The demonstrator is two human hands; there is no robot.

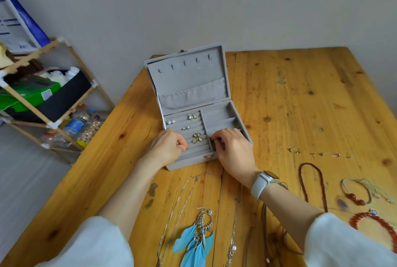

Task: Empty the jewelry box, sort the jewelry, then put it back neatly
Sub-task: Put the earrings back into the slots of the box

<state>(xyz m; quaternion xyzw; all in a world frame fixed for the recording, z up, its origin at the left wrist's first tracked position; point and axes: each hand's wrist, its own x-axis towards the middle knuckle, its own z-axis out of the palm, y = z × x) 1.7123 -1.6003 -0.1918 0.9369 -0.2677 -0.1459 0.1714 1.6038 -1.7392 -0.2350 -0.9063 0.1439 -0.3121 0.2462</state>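
Observation:
The grey velvet jewelry box (189, 86) stands open on the wooden table (300, 99). Its ring rolls hold pearl studs (171, 122), a flower pair (192, 116), a small pair (186, 128) and a larger gold flower piece (196, 137). My left hand (168, 148) rests curled on the box's front left corner, holding nothing I can see. My right hand (233, 148) pinches a small thin earring (212, 139) over the box's right front compartment. Blue feather earrings (196, 241) lie near me.
Thin chain necklaces (182, 202) lie in front of the box. To the right are several small studs (318, 154), a dark red bead necklace (311, 185), a cord bracelet (356, 191) and a red bead bracelet (376, 221). A cluttered wooden shelf (43, 94) stands left of the table.

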